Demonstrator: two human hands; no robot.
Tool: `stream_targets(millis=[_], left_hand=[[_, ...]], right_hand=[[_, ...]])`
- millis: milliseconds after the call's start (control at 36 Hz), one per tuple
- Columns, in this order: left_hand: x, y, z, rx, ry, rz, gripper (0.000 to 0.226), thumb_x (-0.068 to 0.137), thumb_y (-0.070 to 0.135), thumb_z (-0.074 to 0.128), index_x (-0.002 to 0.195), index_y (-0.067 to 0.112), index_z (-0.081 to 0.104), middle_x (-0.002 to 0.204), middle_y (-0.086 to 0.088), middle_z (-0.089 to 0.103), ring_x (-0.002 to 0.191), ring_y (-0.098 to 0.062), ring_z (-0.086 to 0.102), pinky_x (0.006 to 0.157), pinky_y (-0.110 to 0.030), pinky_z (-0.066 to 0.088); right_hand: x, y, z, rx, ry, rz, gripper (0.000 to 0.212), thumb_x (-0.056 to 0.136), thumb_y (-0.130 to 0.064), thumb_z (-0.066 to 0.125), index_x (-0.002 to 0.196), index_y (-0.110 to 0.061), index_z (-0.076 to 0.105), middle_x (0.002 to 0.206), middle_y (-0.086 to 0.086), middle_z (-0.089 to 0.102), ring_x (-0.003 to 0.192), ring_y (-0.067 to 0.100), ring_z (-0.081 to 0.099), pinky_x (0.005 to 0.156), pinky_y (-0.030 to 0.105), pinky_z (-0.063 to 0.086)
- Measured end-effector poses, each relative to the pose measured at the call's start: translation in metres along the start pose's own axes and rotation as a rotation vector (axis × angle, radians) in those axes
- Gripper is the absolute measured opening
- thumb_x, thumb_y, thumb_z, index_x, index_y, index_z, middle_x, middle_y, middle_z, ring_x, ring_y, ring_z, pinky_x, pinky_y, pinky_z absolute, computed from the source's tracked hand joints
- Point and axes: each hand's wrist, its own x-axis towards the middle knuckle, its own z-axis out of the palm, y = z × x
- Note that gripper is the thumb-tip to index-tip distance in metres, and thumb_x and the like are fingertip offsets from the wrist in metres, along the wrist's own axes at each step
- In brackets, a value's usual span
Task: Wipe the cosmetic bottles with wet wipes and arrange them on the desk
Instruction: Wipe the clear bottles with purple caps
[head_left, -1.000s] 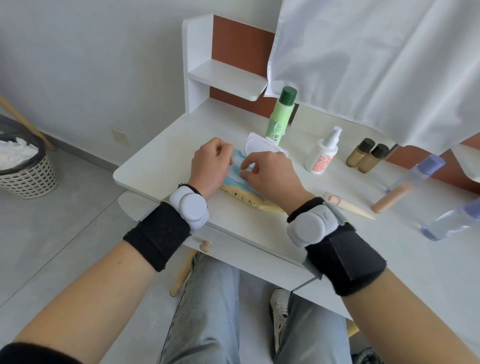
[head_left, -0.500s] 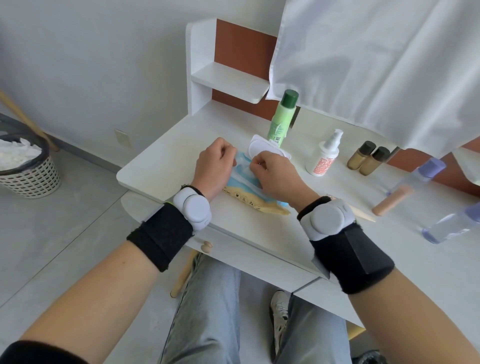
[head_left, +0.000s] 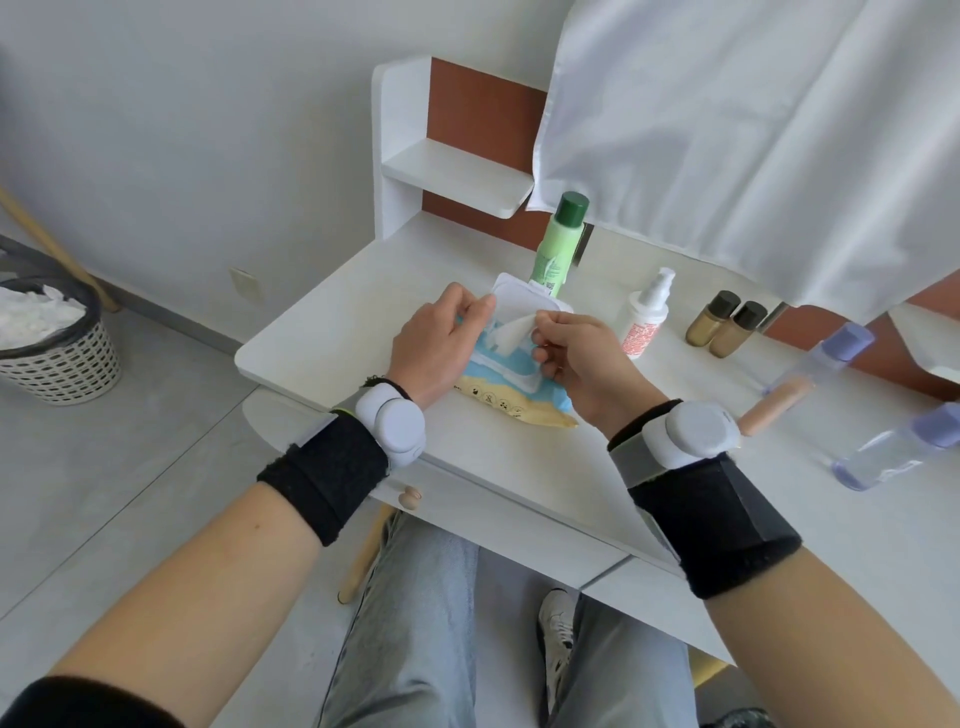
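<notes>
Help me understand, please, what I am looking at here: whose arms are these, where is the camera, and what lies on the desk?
There is no machine here: these are a person's two bare hands, filmed by one camera worn on the head, looking forward and down. Each wrist wears a black band with a white device. On the white desk lies a wipes pack, its lid flipped open. The left hand grips the pack while the right hand pinches a wet wipe sticking up from the opening. Behind stand a green bottle, a white spray bottle and two small brown bottles; two purple-capped bottles lie on their sides at the right, untouched.
</notes>
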Motion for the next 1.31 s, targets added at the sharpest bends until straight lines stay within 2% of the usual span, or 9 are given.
stream_targets(millis=[139,222,306,417,500,667,861,1028,1306], left_hand=[[0.002,-0.005,0.004,-0.070,-0.101,0.017,0.024,0.087,0.053,0.054,0.084,0.029,0.053,0.078,0.015,0.056,0.077,-0.013,0.051,0.069,-0.030,0.034],[0.002,-0.010,0.004,-0.068,-0.183,0.076,0.033,0.071,0.040,0.064,0.100,0.026,0.058,0.086,0.022,0.053,0.086,-0.017,0.048,0.073,-0.028,0.034],[0.002,-0.011,0.004,0.000,-0.173,0.101,0.036,0.078,0.022,0.069,0.114,0.017,0.061,0.090,0.020,0.052,0.095,-0.020,0.049,0.077,-0.025,0.034],[0.003,-0.014,0.007,0.034,-0.122,0.128,0.032,0.081,0.022,0.070,0.112,0.019,0.066,0.095,0.012,0.056,0.096,-0.020,0.051,0.079,-0.028,0.039],[0.004,-0.015,0.008,0.044,-0.092,0.138,0.024,0.084,0.025,0.068,0.106,0.017,0.067,0.093,0.009,0.060,0.090,-0.022,0.054,0.074,-0.026,0.036],[0.004,-0.014,0.007,0.043,-0.048,0.126,0.016,0.089,0.027,0.063,0.097,0.015,0.069,0.093,0.002,0.069,0.082,-0.023,0.059,0.072,-0.029,0.041],[0.002,-0.010,0.005,0.035,-0.054,0.104,0.020,0.089,0.028,0.063,0.104,0.015,0.068,0.095,0.013,0.063,0.076,-0.013,0.056,0.068,-0.019,0.035],[0.003,-0.010,0.005,0.028,-0.073,0.066,0.019,0.081,0.028,0.071,0.098,0.024,0.066,0.094,0.013,0.063,0.078,-0.011,0.054,0.071,-0.021,0.036],[0.004,-0.012,0.007,0.070,-0.093,0.082,0.030,0.081,0.029,0.070,0.109,0.018,0.065,0.096,0.011,0.059,0.092,-0.021,0.057,0.082,-0.033,0.047]], right_hand=[[0.001,0.001,-0.002,0.053,0.012,0.020,0.021,0.100,-0.009,0.048,0.081,-0.011,0.056,0.069,0.001,0.050,0.057,0.012,0.044,0.055,0.024,0.030],[0.001,-0.001,-0.003,0.045,0.057,0.024,0.020,0.100,-0.007,0.048,0.082,-0.011,0.056,0.069,0.003,0.048,0.055,0.013,0.043,0.053,0.024,0.030],[0.001,-0.002,-0.003,-0.008,0.104,0.012,0.020,0.100,-0.006,0.047,0.081,-0.011,0.053,0.068,0.004,0.047,0.052,0.014,0.044,0.049,0.023,0.033],[0.002,0.000,0.000,-0.273,0.161,-0.055,0.019,0.098,-0.005,0.042,0.083,-0.010,0.052,0.065,0.005,0.052,0.050,0.015,0.049,0.045,0.022,0.043],[0.004,0.001,0.000,-0.549,0.208,-0.127,0.016,0.093,-0.012,0.042,0.086,-0.005,0.055,0.070,0.011,0.061,0.060,0.025,0.058,0.059,0.034,0.051],[-0.002,0.003,0.012,-0.978,0.309,-0.508,0.026,0.086,-0.016,0.055,0.111,-0.009,0.059,0.105,0.006,0.058,0.092,0.024,0.054,0.080,0.032,0.042],[0.008,0.004,0.029,-1.013,0.187,-0.371,0.050,0.089,-0.040,0.058,0.133,-0.015,0.054,0.125,0.005,0.062,0.116,0.025,0.055,0.091,0.032,0.041],[0.011,-0.004,0.019,-0.948,0.281,-0.436,0.022,0.092,-0.023,0.055,0.094,-0.013,0.074,0.083,0.003,0.069,0.080,0.024,0.061,0.067,0.026,0.039],[-0.002,-0.012,0.008,-0.443,0.358,-0.395,0.017,0.091,-0.016,0.056,0.082,-0.024,0.068,0.078,-0.009,0.066,0.081,0.016,0.062,0.081,0.036,0.055]])
